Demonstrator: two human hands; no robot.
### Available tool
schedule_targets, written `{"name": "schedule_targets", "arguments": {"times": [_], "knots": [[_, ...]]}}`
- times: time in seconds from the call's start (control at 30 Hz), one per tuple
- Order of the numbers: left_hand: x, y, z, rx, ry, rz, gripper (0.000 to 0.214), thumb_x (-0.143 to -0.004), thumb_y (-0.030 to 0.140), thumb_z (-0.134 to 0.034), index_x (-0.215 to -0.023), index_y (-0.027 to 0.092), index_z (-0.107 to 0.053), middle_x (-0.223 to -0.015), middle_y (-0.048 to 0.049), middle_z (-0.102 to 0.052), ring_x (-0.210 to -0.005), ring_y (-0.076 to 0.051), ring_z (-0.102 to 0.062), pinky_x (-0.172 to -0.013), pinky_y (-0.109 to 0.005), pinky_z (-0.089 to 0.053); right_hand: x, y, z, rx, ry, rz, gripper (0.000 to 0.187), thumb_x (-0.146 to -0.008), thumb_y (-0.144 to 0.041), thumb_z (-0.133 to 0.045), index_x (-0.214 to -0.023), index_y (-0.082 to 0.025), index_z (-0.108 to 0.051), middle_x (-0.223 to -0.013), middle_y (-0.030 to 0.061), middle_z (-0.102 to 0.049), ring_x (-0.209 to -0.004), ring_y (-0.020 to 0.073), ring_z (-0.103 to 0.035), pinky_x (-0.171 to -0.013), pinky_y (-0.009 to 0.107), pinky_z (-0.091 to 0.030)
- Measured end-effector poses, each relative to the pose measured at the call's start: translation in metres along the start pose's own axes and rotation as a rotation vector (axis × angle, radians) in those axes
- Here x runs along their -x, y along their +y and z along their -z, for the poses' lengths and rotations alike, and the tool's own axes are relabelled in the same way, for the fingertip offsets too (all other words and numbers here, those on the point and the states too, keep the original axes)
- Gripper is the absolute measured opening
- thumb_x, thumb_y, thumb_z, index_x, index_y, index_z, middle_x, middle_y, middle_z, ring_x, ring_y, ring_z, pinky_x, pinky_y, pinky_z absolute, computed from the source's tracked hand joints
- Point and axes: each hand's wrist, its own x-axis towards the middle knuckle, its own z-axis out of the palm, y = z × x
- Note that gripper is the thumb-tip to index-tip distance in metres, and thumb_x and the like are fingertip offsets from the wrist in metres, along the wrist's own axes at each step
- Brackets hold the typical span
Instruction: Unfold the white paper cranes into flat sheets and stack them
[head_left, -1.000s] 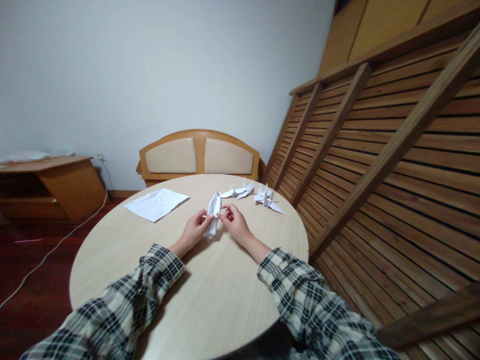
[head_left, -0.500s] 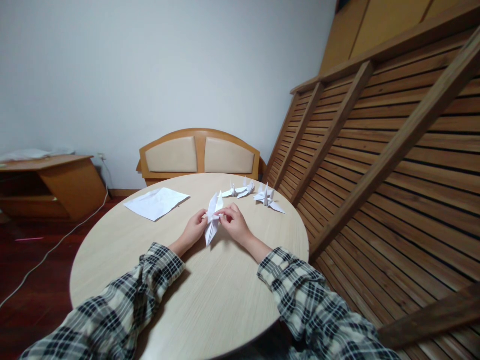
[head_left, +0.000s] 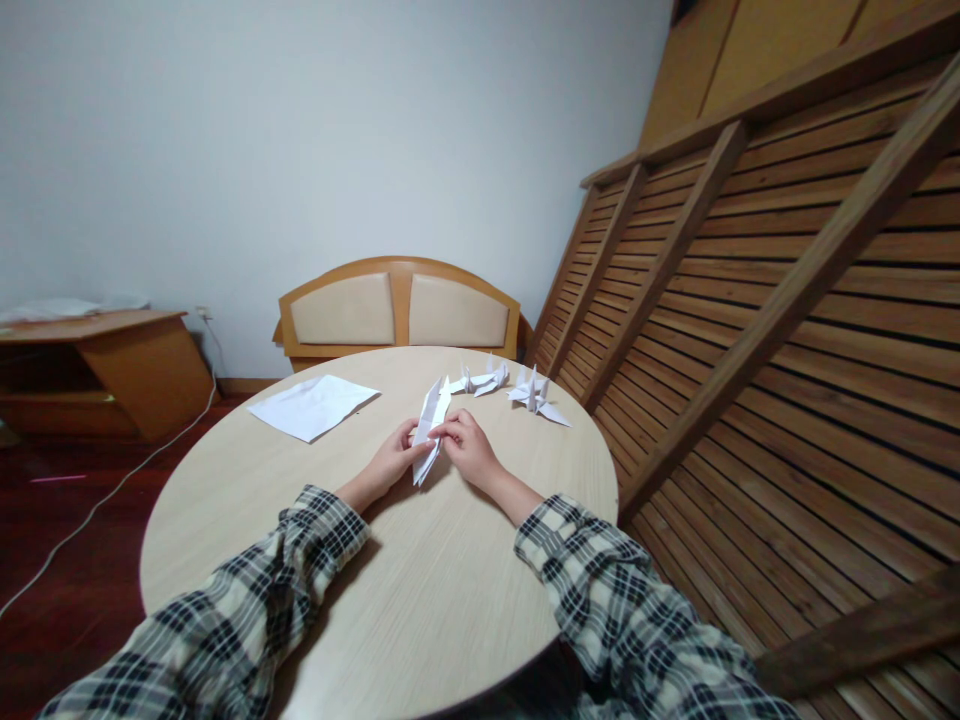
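Observation:
A long, narrow piece of folded white paper (head_left: 430, 412) is held upright just above the middle of the table, between my two hands. My left hand (head_left: 391, 458) pinches its left side, the thumb lying across the front. From the right, my right hand (head_left: 468, 446) grips the opposite edge with thumb and forefinger. Several finished paper cranes stand beyond my right hand: one group (head_left: 534, 394) at the right and another (head_left: 480, 380) nearer the middle. To the left lies a sheet of white paper (head_left: 315, 406) with creases.
All of this is on a round pale wooden table (head_left: 450, 600). Behind it stands a headboard (head_left: 401, 305) with cream panels. A slatted wooden frame (head_left: 750, 330) leans along the right side. At left are a low cabinet (head_left: 142, 370) and a white cable (head_left: 112, 495) on the floor.
The folded paper had its flaps spread wider before; now it is narrower, with its sides brought together. My left thumb has shifted across its front. The cranes and sheet have stayed put.

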Motion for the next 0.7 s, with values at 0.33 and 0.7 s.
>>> {"name": "schedule_targets", "arguments": {"times": [0.33,0.7], "knots": [[0.004,0.01,-0.003,-0.03,0.04,0.041,0.045,-0.077,0.047,-0.066,-0.107,0.016,-0.058,-0.079,-0.0017,-0.062,-0.064,-0.015,-0.055,-0.055,-0.026,-0.042,-0.004,0.006,-0.002,-0.145,0.237,-0.204,0.025,-0.081,-0.025,-0.059,-0.102,-0.02,-0.047,-0.096,0.0034,-0.056,-0.077,0.0144,-0.055,-0.071,0.029,-0.048],[-0.001,-0.003,0.005,-0.149,0.096,-0.01,0.045,-0.083,0.057,-0.055,-0.098,0.016,-0.066,-0.089,-0.0078,-0.068,-0.075,-0.022,-0.058,-0.063,-0.032,-0.047,-0.003,0.015,-0.009,-0.418,0.115,-0.323,0.044,-0.073,-0.026,-0.064,-0.107,-0.023,-0.036,-0.079,-0.0041,-0.059,-0.061,0.0128,-0.057,-0.056,0.026,-0.047]]}}
